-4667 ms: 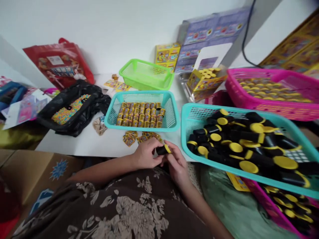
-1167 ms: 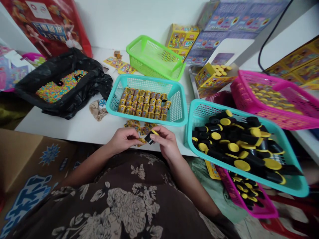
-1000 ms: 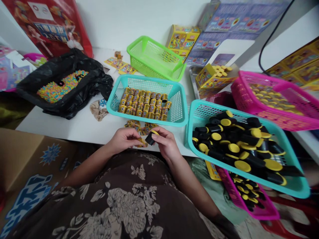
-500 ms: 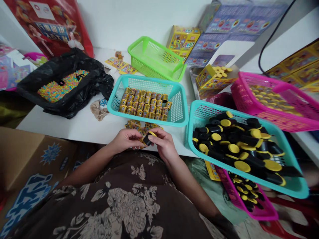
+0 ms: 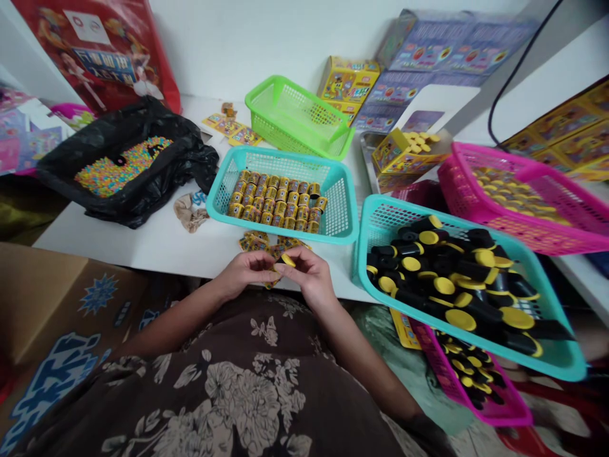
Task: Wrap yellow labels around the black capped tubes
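Note:
My right hand (image 5: 309, 274) pinches a small black container with a yellow lid (image 5: 288, 259), tilted, just off the table's front edge. Against it, my left hand (image 5: 248, 273) has its fingertips closed, pressing a yellow printed label (image 5: 270, 283) that shows partly below the fingers. Most of the container's black body is hidden behind my fingers. Beyond my hands, more printed labels (image 5: 254, 241) lie loose on the table. Behind those stands a turquoise basket (image 5: 280, 154) with rows of label-wrapped containers (image 5: 280, 202).
At right, a second turquoise basket (image 5: 364, 254) holds many black containers with yellow lids. Pink baskets stand behind (image 5: 459, 190) and below it. A black bag (image 5: 152, 120) of coloured pellets lies left, a green basket (image 5: 280, 127) at the back. A cardboard box (image 5: 99, 298) stands below left.
My hands have drawn closer together around the container, and my fingers now cover more of its black body. The view has shifted slightly.

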Motion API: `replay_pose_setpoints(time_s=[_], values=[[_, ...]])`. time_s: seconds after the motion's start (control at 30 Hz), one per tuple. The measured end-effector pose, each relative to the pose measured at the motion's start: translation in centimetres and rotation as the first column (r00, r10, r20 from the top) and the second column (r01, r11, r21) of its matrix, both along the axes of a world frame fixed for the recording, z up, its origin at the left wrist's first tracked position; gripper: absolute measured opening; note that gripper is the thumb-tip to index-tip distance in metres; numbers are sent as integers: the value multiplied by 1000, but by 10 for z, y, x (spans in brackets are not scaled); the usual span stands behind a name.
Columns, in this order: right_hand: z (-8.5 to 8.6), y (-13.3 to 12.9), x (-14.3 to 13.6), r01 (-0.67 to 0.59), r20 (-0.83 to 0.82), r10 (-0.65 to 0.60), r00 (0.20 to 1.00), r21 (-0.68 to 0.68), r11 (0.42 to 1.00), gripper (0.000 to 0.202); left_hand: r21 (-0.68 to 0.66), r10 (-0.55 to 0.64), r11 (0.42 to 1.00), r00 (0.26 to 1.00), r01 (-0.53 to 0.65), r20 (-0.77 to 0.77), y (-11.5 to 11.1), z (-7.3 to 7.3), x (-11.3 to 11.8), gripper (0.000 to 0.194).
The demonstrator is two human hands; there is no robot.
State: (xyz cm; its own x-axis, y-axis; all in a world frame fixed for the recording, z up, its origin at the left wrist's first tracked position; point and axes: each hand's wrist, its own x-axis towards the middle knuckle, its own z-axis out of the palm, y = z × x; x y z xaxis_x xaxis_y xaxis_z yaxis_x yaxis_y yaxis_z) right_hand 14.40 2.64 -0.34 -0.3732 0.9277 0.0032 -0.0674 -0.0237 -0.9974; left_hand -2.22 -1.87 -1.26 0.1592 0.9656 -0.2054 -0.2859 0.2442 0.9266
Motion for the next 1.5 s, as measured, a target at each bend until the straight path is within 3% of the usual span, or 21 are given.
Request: replay_pose_setpoints(time_s=[0.2, 0.4, 0.47, 0.57, 0.67, 0.87, 1.07, 1.27, 1.33, 1.43, 1.5], values=[[-2, 3, 11, -67, 158, 40, 987, 166, 984, 26, -54, 20, 998, 992, -14, 121, -3, 3, 8, 29], [-5, 4, 15, -46, 160, 6, 987, 249, 967, 25, -118, 36, 993, 975, -11, 217, -3, 6, 12, 30], [-4, 2, 15, -86, 214, 9, 977, 352, 932, 28, -151, 46, 989, 963, -6, 266, -2, 8, 13, 30], [-4, -2, 13, -190, 320, 9, 947, 538, 821, 39, -186, 105, 982, 932, -42, 346, -1, 12, 12, 28], [-7, -4, 11, -233, 377, -21, 926, 614, 754, 47, -203, 145, 977, 909, -69, 391, -1, 14, 11, 27], [-11, -3, 11, -183, 317, -31, 948, 621, 762, 31, -225, 108, 974, 917, -21, 384, -1, 12, 12, 29], [-5, -8, 9, -174, 310, -67, 948, 684, 708, 27, -209, 212, 967, 921, -148, 327, 1, 14, 14, 35], [-7, -5, 11, 8, 113, -90, 990, 579, 815, 15, -211, 166, 972, 936, -102, 312, 1, 17, 20, 42], [-6, -5, 13, 67, 87, -156, 984, 629, 774, 17, -222, 163, 970, 934, -94, 317, 3, 17, 20, 46], [-2, -6, 14, 37, 133, -209, 969, 755, 654, 19, -247, 148, 967, 925, -61, 349, 7, 15, 19, 40], [0, -8, 14, 7, 163, -208, 964, 770, 638, 23, -234, 185, 967, 915, -104, 359, 8, 15, 18, 34]])
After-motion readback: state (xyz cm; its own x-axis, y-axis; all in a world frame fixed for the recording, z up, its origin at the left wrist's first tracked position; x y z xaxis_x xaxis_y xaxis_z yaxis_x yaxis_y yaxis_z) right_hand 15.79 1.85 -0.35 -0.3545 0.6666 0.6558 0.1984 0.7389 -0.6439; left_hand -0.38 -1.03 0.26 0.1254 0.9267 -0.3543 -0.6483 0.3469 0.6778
